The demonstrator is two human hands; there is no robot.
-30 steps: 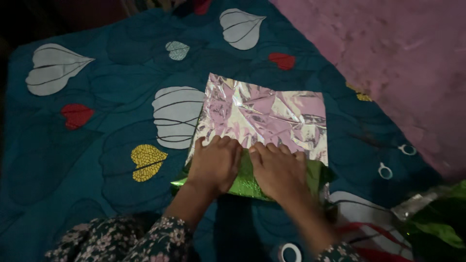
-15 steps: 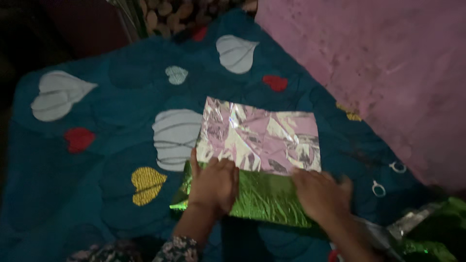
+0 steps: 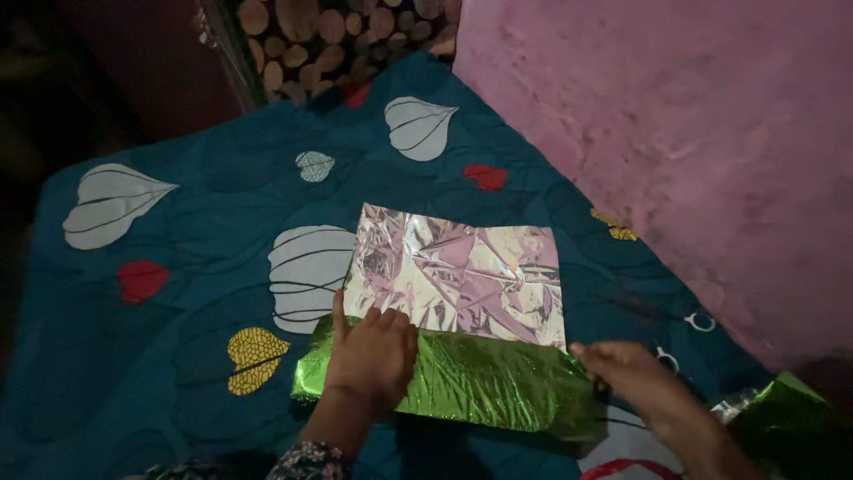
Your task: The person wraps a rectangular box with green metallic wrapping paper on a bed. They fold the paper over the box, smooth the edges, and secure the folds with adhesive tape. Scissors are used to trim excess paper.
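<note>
Here, green foil fold [image 3: 484, 378] under flat spread left fingers [image 3: 378, 322], its corner at right fingers [image 3: 591, 353], grip unclear.

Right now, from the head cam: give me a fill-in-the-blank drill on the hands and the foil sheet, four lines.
1. The left hand lies flat on the ____ folded flap of the foil sheet.
2. The unfolded part of the foil sheet shows its ____ side.
3. The right hand is at the flap's ____ end.
4. The sheet lies on a teal ____ patterned with hearts.

Missing words: green; silver; right; quilt
</note>
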